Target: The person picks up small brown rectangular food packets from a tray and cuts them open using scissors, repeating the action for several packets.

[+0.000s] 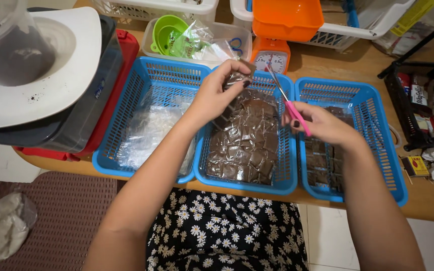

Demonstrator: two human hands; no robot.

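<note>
The left hand (217, 93) pinches a brown packet (237, 76) over the middle basket (285, 180) while the right hand (322, 123) grips pink scissors (290, 108), whose blades should meet the packet's edge squarely.

Brown sachet (237, 77) held above middle basket; pink-handled scissors (288, 104) raised.

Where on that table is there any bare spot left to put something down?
Little. Bare wood shows behind the right blue basket, between it and the black rack, and along the front edge beside the small red box. The left hand holds a brown packet and the right hand pink scissors over three crowded baskets.
</note>
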